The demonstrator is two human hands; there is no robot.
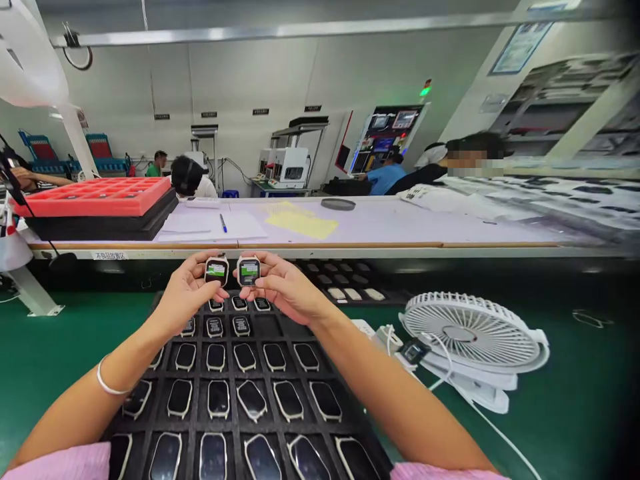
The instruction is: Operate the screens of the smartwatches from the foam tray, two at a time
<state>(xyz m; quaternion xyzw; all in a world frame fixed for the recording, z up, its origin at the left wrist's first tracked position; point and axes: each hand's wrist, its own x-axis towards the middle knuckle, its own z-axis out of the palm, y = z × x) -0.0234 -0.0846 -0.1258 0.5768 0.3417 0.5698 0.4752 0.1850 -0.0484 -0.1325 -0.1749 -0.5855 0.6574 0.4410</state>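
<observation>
My left hand [186, 291] is closed around a small smartwatch body [217, 271] whose screen is lit green and white. My right hand [283, 285] grips a second lit smartwatch body [249, 271] right beside the first. Both are held up side by side above the far end of a black compartment tray [267, 327]. The tray holds several dark-screened watch bodies in rows, and one cell near my right wrist looks bare.
A white desk fan [473, 333] lies face up on the green mat to the right, its cable trailing forward. A second tray [345, 280] sits behind. A raised shelf carries a red tray [95, 197], papers and a pen [223, 223]. People work in the background.
</observation>
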